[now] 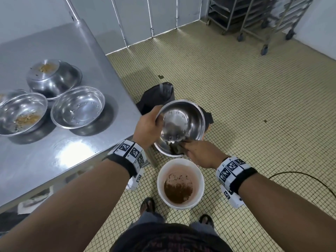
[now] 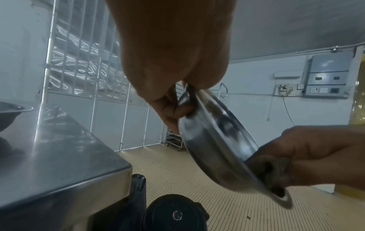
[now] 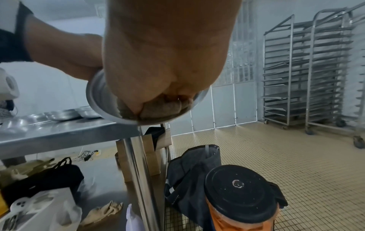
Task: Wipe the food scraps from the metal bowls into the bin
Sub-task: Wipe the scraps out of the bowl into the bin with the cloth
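My left hand (image 1: 149, 127) grips the rim of a metal bowl (image 1: 183, 120), tilted toward me above the white bin (image 1: 180, 183). Brown scraps lie in the bin's bottom. My right hand (image 1: 201, 153) presses a dark cloth (image 1: 177, 148) against the bowl's lower inside edge. In the left wrist view my thumb and fingers (image 2: 169, 107) pinch the bowl's (image 2: 213, 140) rim, with the cloth (image 2: 270, 168) at its low lip. The right wrist view has the cloth (image 3: 162, 106) bunched under my fingers inside the bowl (image 3: 98, 103).
On the steel table (image 1: 72, 157) at left stand an empty bowl (image 1: 78, 107), a bowl with orange scraps (image 1: 21, 115) and an upturned bowl (image 1: 52, 77). A dark bag (image 1: 156, 97) and a black-lidded container (image 3: 239, 193) sit on the tiled floor. Wheeled racks (image 1: 258, 17) stand far right.
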`<state>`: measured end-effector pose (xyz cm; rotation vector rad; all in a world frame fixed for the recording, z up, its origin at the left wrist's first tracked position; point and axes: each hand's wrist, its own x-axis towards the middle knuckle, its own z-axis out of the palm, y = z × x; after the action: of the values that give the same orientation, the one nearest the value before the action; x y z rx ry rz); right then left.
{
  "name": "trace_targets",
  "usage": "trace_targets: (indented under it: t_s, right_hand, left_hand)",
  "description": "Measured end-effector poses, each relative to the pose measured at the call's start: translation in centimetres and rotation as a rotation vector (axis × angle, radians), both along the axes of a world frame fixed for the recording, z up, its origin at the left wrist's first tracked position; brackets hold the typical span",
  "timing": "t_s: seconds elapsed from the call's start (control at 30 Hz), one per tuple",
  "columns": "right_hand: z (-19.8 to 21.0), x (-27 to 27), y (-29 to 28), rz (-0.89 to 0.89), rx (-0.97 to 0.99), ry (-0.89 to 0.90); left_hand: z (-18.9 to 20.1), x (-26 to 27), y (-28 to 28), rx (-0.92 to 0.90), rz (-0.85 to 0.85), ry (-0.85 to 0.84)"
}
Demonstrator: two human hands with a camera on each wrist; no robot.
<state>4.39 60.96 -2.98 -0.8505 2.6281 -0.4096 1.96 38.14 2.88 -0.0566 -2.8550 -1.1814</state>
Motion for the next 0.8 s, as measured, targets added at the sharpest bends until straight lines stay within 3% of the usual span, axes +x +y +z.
trace_targets:
  t_s: [0.17, 0.3, 0.37, 0.47, 0.67, 0.8]
  right_hand:
    - [0.7, 0.5, 0.8, -0.290, -0.340, -0.183]
    - [2.0, -0.8, 1.1, -0.531, -0.548, -0.044]
    - [2.7, -1.2, 0.8, -0.509, -0.494, 0.044]
    - [2.7, -0.4, 0.1, -0.389, -0.326, 0.032]
    - [-0.4, 1.4, -0.3, -0.184, -0.147, 0.066]
    - [-1.8, 1.7, -0.1, -0.156, -0.117, 0.062]
  left_hand:
    - [-0.2, -0.1, 0.0, -0.036, -0.012, 0.022]
    - [-0.8, 0.3, 0.0, -0.025, -0.033, 0.052]
    - [-0.8, 0.6, 0.4, -0.014, -0.052, 0.069]
    - [-0.5, 1.1, 1.2, 0.011, -0.070, 0.100]
    - [-1.1, 1.7, 1.5, -0.031, -0.089, 0.175]
    - [-1.7, 2.0, 1.9, -0.075, -0.105, 0.184]
